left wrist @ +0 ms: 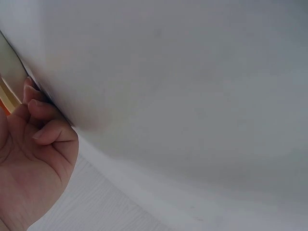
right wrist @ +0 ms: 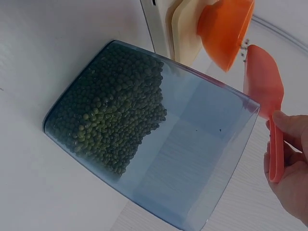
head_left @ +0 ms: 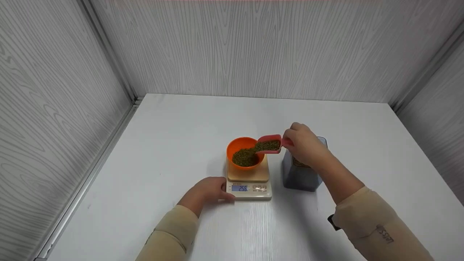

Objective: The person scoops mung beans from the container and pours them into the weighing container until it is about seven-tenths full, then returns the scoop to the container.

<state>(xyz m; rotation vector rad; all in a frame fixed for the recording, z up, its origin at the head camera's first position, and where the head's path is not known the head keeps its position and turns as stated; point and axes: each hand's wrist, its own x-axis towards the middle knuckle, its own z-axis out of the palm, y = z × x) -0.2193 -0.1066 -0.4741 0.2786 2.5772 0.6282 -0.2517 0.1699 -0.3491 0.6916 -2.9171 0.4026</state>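
My right hand grips the handle of a pink-red scoop, tilted over the rim of an orange bowl. Green mung beans lie in the scoop, and a few are falling from its lip into the bowl. More beans are heaped inside the bowl. Under it stands a kitchen scale with a wood-coloured top and a lit display that seems to read 258. At the scale's front left corner, my left hand holds its edge, with curled fingers along the side.
Right of the scale is a clear bluish container, partly filled with mung beans; my right forearm passes over it. The white table is bounded by pale wood-grain panels at the back and sides.
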